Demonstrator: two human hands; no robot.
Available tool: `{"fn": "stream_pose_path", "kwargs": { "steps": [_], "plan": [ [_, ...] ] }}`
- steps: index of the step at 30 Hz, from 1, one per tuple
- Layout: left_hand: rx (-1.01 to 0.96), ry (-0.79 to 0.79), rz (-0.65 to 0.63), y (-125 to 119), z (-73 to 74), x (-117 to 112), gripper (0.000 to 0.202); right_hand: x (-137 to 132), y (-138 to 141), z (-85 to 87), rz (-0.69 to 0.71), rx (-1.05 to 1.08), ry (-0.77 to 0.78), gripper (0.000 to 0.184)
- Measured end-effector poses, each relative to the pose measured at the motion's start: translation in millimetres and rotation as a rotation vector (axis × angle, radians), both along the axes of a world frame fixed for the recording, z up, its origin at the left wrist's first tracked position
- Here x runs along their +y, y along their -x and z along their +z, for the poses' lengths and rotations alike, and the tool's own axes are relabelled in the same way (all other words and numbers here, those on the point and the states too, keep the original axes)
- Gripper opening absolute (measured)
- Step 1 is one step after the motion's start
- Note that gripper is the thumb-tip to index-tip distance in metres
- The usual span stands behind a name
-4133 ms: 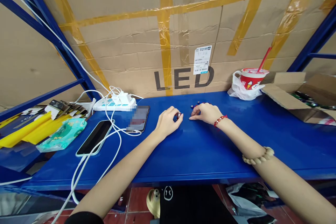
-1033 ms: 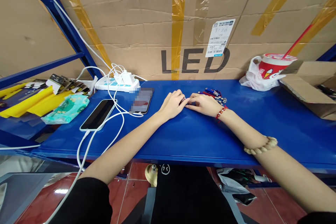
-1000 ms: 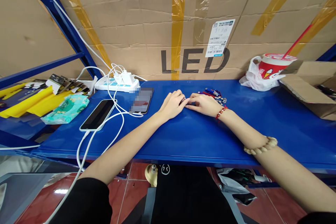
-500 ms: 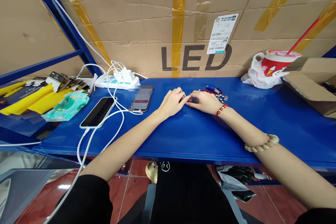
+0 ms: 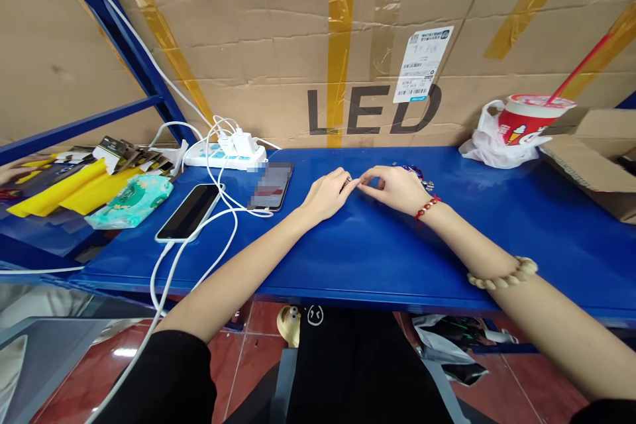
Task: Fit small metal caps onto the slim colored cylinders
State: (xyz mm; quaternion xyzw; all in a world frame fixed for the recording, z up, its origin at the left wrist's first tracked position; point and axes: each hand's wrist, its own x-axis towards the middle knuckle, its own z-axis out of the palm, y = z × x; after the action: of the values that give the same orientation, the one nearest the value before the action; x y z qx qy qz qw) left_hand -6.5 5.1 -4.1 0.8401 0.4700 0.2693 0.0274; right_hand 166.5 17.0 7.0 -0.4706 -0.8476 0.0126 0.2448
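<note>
My left hand point(image 5: 328, 196) rests low over the blue table point(image 5: 318, 258), its fingers curled and closed. Something small and dark shows by its fingertips, too small to name. Thumb and fingertips of my right hand point(image 5: 391, 185) are pinched together against the left fingertips; what they hold, if anything, is hidden. Behind the right hand lies a small pile of blue and silvery pieces point(image 5: 428, 183), partly covered by it. A red beaded bracelet point(image 5: 427, 208) and a pale beaded bracelet point(image 5: 504, 276) circle my right arm.
Left of my hands are a phone point(image 5: 272, 187), a charging phone point(image 5: 191, 212), white cables, a power strip point(image 5: 226, 156) and a tissue pack point(image 5: 130, 201). Another person's hand point(image 5: 12, 174) shows at far left. A red cup point(image 5: 529, 122) and an open carton point(image 5: 591, 162) stand right.
My right hand has tilted, its wrist shifting slightly right, and covers more of the small pile. The left hand stays nearly in place. Another person's hand has appeared at far left.
</note>
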Motion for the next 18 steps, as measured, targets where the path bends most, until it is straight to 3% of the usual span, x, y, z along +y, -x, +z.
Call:
{"fn": "stream_pose_path", "kwargs": {
  "steps": [3,7,18],
  "plan": [
    [0.033,0.001,0.007,-0.1,-0.7,0.9,0.042,-2.1,1.6,2.0,-0.059,0.208,-0.095,0.019],
    [0.060,0.040,-0.025,-0.3,-1.4,2.4,0.038,-8.0,8.3,3.3,-0.018,0.406,-0.177,0.025],
    [0.103,0.036,-0.053,-0.2,-1.0,1.9,0.031,-8.7,10.7,0.4,0.125,0.364,-0.092,0.034]
  ]
}}
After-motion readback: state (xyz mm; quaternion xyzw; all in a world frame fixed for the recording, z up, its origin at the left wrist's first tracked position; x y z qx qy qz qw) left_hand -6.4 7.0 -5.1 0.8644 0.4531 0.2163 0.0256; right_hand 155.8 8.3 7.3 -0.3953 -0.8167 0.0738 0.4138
